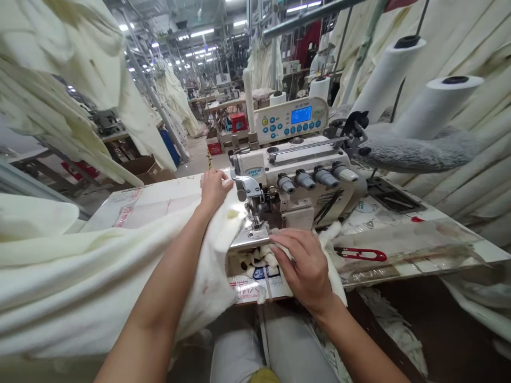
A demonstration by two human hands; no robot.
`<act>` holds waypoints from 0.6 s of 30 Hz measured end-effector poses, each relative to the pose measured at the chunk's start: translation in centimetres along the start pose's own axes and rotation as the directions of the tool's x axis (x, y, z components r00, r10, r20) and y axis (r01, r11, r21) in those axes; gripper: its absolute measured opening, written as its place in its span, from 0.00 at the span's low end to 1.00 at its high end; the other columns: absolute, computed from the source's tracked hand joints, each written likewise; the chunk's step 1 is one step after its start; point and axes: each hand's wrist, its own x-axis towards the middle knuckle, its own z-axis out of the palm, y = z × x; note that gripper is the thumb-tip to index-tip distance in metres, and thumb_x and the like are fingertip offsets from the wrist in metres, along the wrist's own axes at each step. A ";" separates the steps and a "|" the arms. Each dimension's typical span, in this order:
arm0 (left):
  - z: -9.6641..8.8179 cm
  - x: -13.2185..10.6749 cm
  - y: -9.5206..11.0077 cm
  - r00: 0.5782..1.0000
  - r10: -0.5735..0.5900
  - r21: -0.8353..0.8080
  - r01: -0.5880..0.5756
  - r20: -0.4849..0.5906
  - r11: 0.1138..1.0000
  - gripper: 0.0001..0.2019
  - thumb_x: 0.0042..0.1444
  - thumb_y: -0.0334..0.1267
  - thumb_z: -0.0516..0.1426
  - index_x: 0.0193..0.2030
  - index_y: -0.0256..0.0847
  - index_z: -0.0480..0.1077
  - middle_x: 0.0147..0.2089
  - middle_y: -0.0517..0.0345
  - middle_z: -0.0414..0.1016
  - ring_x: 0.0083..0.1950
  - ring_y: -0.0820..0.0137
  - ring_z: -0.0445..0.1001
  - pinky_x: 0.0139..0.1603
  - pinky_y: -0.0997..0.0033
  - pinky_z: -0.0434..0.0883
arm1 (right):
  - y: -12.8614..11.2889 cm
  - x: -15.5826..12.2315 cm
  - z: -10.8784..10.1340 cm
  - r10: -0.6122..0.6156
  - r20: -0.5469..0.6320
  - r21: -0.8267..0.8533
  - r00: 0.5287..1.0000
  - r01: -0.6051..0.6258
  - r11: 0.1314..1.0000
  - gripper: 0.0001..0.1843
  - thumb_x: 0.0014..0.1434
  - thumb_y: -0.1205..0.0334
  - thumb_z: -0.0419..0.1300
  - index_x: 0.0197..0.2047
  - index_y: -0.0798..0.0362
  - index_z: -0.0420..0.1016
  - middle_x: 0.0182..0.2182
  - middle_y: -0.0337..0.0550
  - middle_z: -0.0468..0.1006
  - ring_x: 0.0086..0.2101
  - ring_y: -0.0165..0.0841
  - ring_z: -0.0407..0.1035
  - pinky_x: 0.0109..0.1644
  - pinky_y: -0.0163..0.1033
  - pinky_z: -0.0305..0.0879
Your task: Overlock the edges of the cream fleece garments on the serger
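Note:
A white overlock sewing machine (297, 159) stands in front of me, its presser foot and needle area (254, 213) lit. Cream fleecy fabric (215, 255) lies along the left of the needle plate and hangs over the table's front edge. My left hand (214, 190) is closed on this fabric, left of and behind the presser foot. At the plate's front right corner is my right hand (304, 266), thumb and fingertips drawn together. What they pinch, if anything, is too small to make out. Cream scraps (271, 259) lie below the plate, partly hidden by the right hand.
Red-handled thread snips (363, 254) lie on the table to the right. Behind them stand large white thread cones (389, 77) and a grey fluffy cloth (419, 146). A control panel (291, 119) tops the machine. Cream garments (67, 69) hang on both sides.

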 end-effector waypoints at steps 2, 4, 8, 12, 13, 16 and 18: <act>-0.2 0.3 -0.8 1.000 -0.016 0.018 0.016 0.007 1.000 0.04 0.55 0.37 0.51 0.36 0.40 0.63 0.48 0.48 0.65 0.51 0.60 0.63 0.49 0.64 0.59 | -0.5 -0.8 0.1 0.016 0.033 0.063 0.999 -0.018 0.998 0.11 0.58 0.73 0.56 0.45 0.56 0.70 0.38 0.49 0.74 0.42 0.39 0.65 0.45 0.46 0.62; -1.0 -0.7 -2.4 0.997 -0.060 0.024 0.059 0.041 0.998 0.06 0.57 0.39 0.48 0.37 0.40 0.62 0.44 0.47 0.67 0.47 0.61 0.66 0.45 0.65 0.61 | -0.8 -1.5 0.3 0.054 0.089 0.154 0.995 -0.067 0.986 0.11 0.59 0.72 0.55 0.45 0.54 0.70 0.37 0.47 0.75 0.40 0.38 0.66 0.45 0.45 0.62; -3.8 -7.5 -6.1 0.973 -0.186 0.005 0.187 0.133 0.982 0.10 0.58 0.44 0.46 0.40 0.41 0.61 0.34 0.53 0.71 0.35 0.64 0.70 0.37 0.67 0.64 | -1.5 -2.3 0.7 0.251 0.276 0.315 0.928 -0.334 0.888 0.09 0.61 0.64 0.53 0.42 0.53 0.73 0.35 0.45 0.76 0.37 0.37 0.68 0.41 0.41 0.61; -6.7 -16.4 -4.8 0.959 -0.095 -0.101 0.126 0.269 0.987 0.14 0.61 0.47 0.42 0.41 0.44 0.63 0.36 0.57 0.73 0.36 0.68 0.72 0.37 0.71 0.65 | -1.9 -2.2 1.7 0.349 0.410 0.344 0.843 -0.497 0.797 0.15 0.62 0.55 0.51 0.32 0.53 0.74 0.20 0.37 0.72 0.23 0.31 0.65 0.27 0.34 0.59; -7.1 -18.0 -3.4 0.927 0.052 -0.205 0.027 0.370 0.978 0.15 0.62 0.47 0.41 0.39 0.44 0.65 0.36 0.58 0.74 0.37 0.68 0.72 0.38 0.72 0.65 | -1.9 -2.0 2.0 0.375 0.433 0.356 0.820 -0.538 0.764 0.19 0.62 0.52 0.50 0.29 0.54 0.73 0.16 0.35 0.68 0.19 0.29 0.62 0.23 0.33 0.56; -7.0 -20.0 1.7 0.777 0.336 -0.331 -0.174 0.532 0.928 0.16 0.62 0.45 0.44 0.32 0.43 0.67 0.31 0.60 0.74 0.31 0.70 0.70 0.31 0.74 0.63 | -1.5 -1.4 2.7 0.483 0.437 0.400 0.759 -0.645 0.651 0.26 0.61 0.44 0.49 0.23 0.56 0.69 0.14 0.35 0.63 0.16 0.27 0.58 0.18 0.31 0.53; -6.2 -19.7 4.5 0.789 0.364 -0.255 -0.269 0.494 0.929 0.15 0.61 0.46 0.46 0.32 0.42 0.67 0.29 0.60 0.74 0.28 0.70 0.69 0.30 0.73 0.63 | -0.7 -1.2 2.5 0.570 0.390 0.417 0.724 -0.690 0.591 0.27 0.60 0.43 0.48 0.27 0.58 0.70 0.16 0.38 0.67 0.17 0.28 0.59 0.18 0.32 0.55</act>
